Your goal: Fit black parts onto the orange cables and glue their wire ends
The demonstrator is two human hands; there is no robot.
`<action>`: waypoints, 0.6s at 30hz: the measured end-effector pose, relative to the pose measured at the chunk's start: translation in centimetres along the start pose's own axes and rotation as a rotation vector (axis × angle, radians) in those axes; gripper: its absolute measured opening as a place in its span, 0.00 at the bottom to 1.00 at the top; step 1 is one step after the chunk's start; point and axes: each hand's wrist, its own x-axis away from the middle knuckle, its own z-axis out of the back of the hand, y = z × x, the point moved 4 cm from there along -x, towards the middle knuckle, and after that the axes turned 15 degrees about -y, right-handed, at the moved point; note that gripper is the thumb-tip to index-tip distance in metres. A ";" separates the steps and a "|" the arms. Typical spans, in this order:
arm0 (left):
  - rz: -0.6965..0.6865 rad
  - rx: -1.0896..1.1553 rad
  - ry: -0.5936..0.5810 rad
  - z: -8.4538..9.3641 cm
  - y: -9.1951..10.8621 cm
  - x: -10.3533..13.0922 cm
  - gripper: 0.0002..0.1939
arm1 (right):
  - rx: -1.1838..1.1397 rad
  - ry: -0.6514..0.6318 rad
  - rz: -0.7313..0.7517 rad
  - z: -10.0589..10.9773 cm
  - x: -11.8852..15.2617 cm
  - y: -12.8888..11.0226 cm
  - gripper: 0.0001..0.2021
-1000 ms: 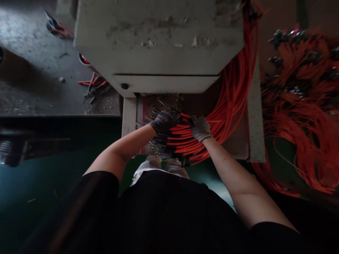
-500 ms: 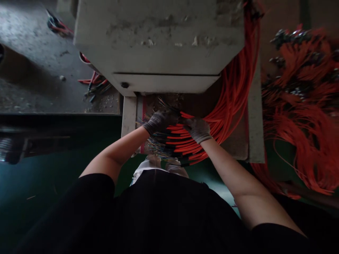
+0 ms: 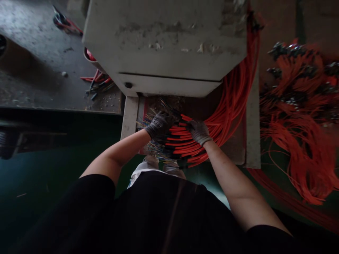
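Many orange cables [image 3: 185, 150] lie side by side on a low bench, their black-sleeved ends fanning into thin coloured wires [image 3: 156, 148] at the left. My left hand [image 3: 161, 123], in a grey glove, is closed round the black end of one cable near the far side of the row. In a matching glove, my right hand [image 3: 198, 130] grips the orange part of a cable just to the right. The fingertips of both hands are partly hidden in the dim light.
A grey metal cabinet [image 3: 169, 60] stands over the bench's far side. Left is a worktable [image 3: 39, 95] with cut cable pieces [image 3: 97, 83], pliers-like tool [image 3: 66, 23] and a brown tube [image 3: 16, 54]. At right hang large bundles of orange cables [image 3: 304, 148] with dark connectors.
The view has shifted slightly. Both hands stay at the same cables, with only small finger movement; the right hand looks slightly lower.
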 end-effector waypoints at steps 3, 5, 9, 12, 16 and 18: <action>0.027 -0.006 -0.135 -0.2 -0.4 -0.2 0.20 | -0.044 0.021 0.038 -0.3 -0.3 0.6 0.11; 0.052 -0.020 -0.200 -0.2 -0.5 -0.2 0.21 | -0.058 0.034 0.043 -0.4 -0.5 0.8 0.11; 0.079 -0.021 -0.231 0.5 -0.2 -0.4 0.20 | -0.080 0.059 0.030 -0.8 -0.7 0.7 0.11; 0.080 -0.024 -0.143 1.5 -0.8 -0.6 0.19 | -0.085 0.108 -0.079 -0.7 0.0 0.0 0.12; 0.191 -0.005 -0.031 1.9 -3.3 0.1 0.21 | 0.030 0.078 -0.199 -0.1 1.7 -2.3 0.18; 0.212 0.023 -0.118 0.7 -4.0 0.9 0.20 | 0.167 -0.062 -0.174 -0.2 1.8 -4.0 0.19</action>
